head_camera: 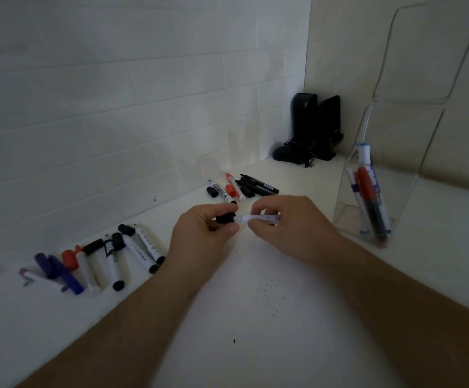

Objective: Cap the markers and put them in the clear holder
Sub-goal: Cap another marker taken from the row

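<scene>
- 2 bare hands meet above the white table [255,317]: the left hand [199,236] pinches a black cap [225,219] between thumb and fingers, and the right hand [292,228] grips a white marker [258,218] with curled fingers.
- The marker's tip end sits at the cap's mouth (whether it is fully seated cannot be told).
- The clear holder [412,175] stands to the right, well apart from the hands, with several capped markers leaning inside.
- 2 loose clusters lie near the wall: the left cluster [93,261] and the far cluster [241,187].
- Black speakers [311,127] stand in the corner.
</scene>
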### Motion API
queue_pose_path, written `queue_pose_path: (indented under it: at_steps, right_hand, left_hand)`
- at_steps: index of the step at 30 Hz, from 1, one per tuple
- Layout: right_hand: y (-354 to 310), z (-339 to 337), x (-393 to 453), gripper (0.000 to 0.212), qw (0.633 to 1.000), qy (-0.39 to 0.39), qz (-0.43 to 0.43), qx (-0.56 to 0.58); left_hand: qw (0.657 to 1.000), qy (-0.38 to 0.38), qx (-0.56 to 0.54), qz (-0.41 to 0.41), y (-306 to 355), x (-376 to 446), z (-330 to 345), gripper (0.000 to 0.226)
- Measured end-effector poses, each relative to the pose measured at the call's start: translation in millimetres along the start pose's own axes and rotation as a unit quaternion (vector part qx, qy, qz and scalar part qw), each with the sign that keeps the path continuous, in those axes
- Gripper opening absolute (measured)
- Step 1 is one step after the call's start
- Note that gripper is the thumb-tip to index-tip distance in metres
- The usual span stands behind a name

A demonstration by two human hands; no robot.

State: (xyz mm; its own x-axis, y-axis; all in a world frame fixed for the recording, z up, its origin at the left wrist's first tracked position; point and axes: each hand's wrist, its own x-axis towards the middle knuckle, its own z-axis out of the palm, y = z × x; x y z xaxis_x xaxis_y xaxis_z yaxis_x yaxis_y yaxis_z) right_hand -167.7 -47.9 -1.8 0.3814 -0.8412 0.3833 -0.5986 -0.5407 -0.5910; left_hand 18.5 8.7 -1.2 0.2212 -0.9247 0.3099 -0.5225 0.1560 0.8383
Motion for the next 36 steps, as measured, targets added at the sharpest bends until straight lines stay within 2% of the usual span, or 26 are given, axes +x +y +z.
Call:
queue_pose_path:
  at_steps: [2,4,6,9,12,15,20,29,31,33,34,36]
  right_hand:
    - [0.7,1.0,1.5,0.014,0.999,-0.005,-0.014,-0.045]
    - [1.5,0.6,3.4,0.019,0.997,0.009,-0.03,-0.068]
    - [2.3,-0.2,5.0,0.023,0.995,0.024,-0.051,-0.082]
    - [3.8,0.8,6.9,0.018,0.992,0.028,-0.084,-0.09]
    - [3.5,2.7,6.7,0.03,0.993,0.037,-0.084,-0.07]
    - [1.6,2.2,5.7,0.042,0.995,0.038,-0.068,-0.057]
    - [-2.1,-0.4,3.9,0.028,0.996,0.024,-0.034,-0.073]
    - [-7.8,2.4,1.1,0.016,0.999,0.009,0.022,-0.023]
    - [-10.2,2.8,0.7,0.017,0.998,0.011,0.014,-0.066]
    - [-18.2,0.4,-0.8,0.021,0.981,0.017,-0.009,-0.191]
    - [-23.2,-2.5,-1.1,0.025,0.977,0.015,-0.017,-0.212]
    - [-32.6,-10.3,-1.0,0.033,0.985,-0.011,-0.024,-0.172]
  left_hand:
    - [0.996,-0.012,0.076,0.033,-1.6,1.1,3.1,0.035]
    - [0.995,-0.027,0.091,0.044,-2.3,1.2,6.2,0.036]
    - [0.998,-0.032,0.036,0.028,-2.5,-0.2,6.8,0.036]
    - [0.992,-0.004,-0.117,-0.043,-0.6,-2.4,3.8,0.027]
    - [0.983,0.006,-0.168,-0.076,0.5,-2.1,0.8,0.016]
    - [0.987,0.003,-0.146,-0.073,-0.6,-0.9,0.5,0.015]
    - [0.992,0.002,-0.105,-0.07,-3.5,0.3,3.0,0.016]
    - [0.997,0.01,-0.063,-0.032,-2.1,-0.6,3.6,0.017]
    - [0.998,0.02,-0.057,-0.019,1.1,-3.5,4.5,0.018]
    - [0.998,0.029,-0.058,0.002,5.5,-6.7,4.5,0.021]
    - [0.997,0.035,-0.068,0.015,7.1,-7.9,4.0,0.023]
    - [0.994,0.045,-0.09,0.047,10.1,-9.3,2.2,0.025]
